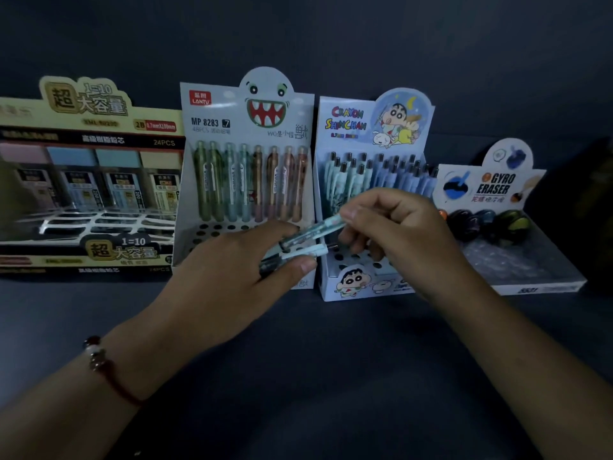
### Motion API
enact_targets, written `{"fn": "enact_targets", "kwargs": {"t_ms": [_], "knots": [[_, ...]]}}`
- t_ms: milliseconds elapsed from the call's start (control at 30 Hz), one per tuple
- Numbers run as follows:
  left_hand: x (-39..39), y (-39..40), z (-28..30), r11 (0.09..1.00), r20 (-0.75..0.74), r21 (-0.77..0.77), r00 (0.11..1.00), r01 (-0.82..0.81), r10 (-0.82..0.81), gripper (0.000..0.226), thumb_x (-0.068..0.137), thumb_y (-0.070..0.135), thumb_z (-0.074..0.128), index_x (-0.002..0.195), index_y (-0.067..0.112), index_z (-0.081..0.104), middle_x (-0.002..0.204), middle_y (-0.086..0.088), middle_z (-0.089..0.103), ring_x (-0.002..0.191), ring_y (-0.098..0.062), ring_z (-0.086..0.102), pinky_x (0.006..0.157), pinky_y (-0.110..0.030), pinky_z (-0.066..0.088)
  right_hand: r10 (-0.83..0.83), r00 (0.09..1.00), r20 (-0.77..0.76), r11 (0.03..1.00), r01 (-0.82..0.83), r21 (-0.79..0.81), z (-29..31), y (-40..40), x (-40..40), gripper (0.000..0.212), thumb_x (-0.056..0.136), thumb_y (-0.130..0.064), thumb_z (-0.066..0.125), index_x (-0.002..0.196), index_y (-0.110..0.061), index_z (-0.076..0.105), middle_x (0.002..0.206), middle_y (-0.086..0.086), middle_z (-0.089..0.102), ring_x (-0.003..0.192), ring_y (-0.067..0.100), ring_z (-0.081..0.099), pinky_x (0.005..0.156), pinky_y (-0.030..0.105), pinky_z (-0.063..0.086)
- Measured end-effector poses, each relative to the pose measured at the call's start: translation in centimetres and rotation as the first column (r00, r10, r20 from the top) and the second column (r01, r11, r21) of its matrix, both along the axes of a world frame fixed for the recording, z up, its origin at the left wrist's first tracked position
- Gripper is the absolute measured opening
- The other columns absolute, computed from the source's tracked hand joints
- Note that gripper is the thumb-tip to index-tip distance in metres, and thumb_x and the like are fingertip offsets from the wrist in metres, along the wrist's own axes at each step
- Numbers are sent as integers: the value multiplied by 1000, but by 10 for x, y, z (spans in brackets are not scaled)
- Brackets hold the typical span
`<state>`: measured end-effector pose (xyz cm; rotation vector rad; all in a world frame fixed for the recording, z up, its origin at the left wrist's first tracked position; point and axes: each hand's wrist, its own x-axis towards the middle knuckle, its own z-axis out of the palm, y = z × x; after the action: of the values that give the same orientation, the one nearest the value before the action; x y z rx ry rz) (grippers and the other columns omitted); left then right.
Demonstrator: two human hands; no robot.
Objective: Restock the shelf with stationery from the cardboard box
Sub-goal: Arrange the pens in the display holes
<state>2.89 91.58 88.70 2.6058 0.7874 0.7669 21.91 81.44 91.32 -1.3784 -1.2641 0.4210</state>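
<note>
Right in front of the Crayon Shin-chan display box point(371, 194), the right hand point(394, 227) had its grip pinched on one pale blue pen point(326, 224), thumb and fingers curled around its upper end. The left hand point(238, 260) gripped a small bunch of the same pens point(292, 252), thumb clamped over them, wrist wearing a red beaded bracelet point(99, 356). Both hands were nearly touching, low over the box's empty holes, while the back rows already stood full of pens. Just left stood the monster-face pencil box point(247, 161) with one row filled, and beyond that the lead refill box point(89, 180). On the right sat the gyro eraser box point(497, 207). Everything rested on a dark shelf point(315, 343), pretty dim overall.
</note>
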Motion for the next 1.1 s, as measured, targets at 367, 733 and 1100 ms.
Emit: {"fn": "enact_targets", "kwargs": {"t_ms": [367,733,1100], "knots": [[-1,1,0,999,17,-17,999,31,-31,41,89,70,36,113,44,57,77,23,60,68,0,58,51,-20,36,-191,927,-323,960,245,138,13,-3,21,25,99,-32,53,82,-16,61,67,2,68,57,15,61,47,24,44],[-2,-1,1,999,44,-33,999,18,-16,47,86,66,37,115,39,62,88,14,69,73,-3,63,69,-38,54,-289,867,-405,894,396,211,13,0,37,26,106,-28,39,103,-19,63,74,-6,67,56,5,49,47,19,40],[-2,-3,1,1000,49,-12,999,24,-24,41,88,64,39,110,39,64,81,14,67,71,-1,61,64,-33,53,-322,947,14,916,308,257,8,-2,32,35,104,-26,45,139,-32,50,87,11,65,70,33,43,57,22,42]]}}
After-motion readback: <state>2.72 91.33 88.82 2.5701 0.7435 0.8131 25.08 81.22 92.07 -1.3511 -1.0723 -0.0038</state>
